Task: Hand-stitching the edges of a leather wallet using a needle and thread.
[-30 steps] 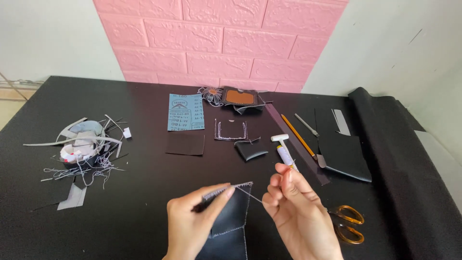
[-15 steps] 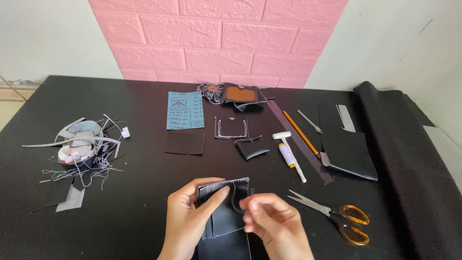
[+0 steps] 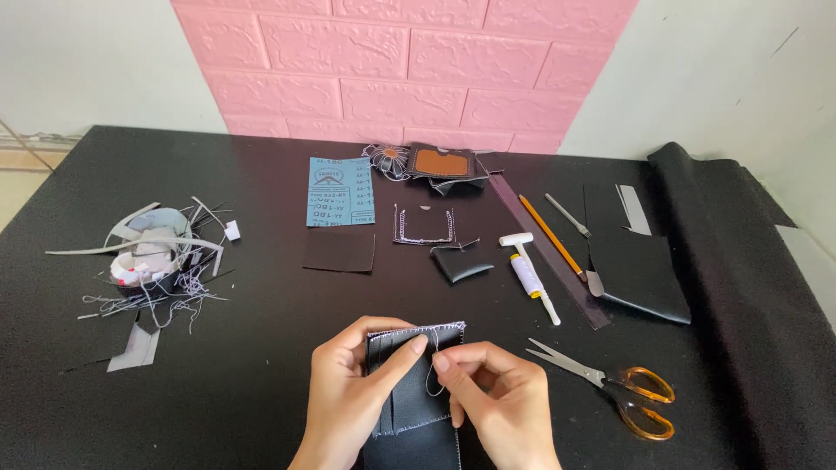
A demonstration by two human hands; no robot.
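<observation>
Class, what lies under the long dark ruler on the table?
Under the ruler only the black table shows. A pencil lies beside it. Anything directly beneath is covered.

Count, head view:
- Hands: 2, left hand (image 3: 348,392) and right hand (image 3: 496,405).
- Stitched dark leather piece (image 3: 409,392): 1, between the hands.
- Scissors (image 3: 610,387), orange handles: 1.
- Blue sandpaper sheet (image 3: 340,191): 1.
- Flat black leather square (image 3: 339,250): 1.
- Small folded black piece (image 3: 461,263): 1.
- Large black leather sheet (image 3: 640,265): 1.
- White-handled tool (image 3: 529,274): 1.
- Pencil (image 3: 549,235): 1.
- Dark ruler strip (image 3: 549,257): 1.
- Pile of thread and strip scraps (image 3: 152,257): 1; individual scraps too tangled to count.
</observation>
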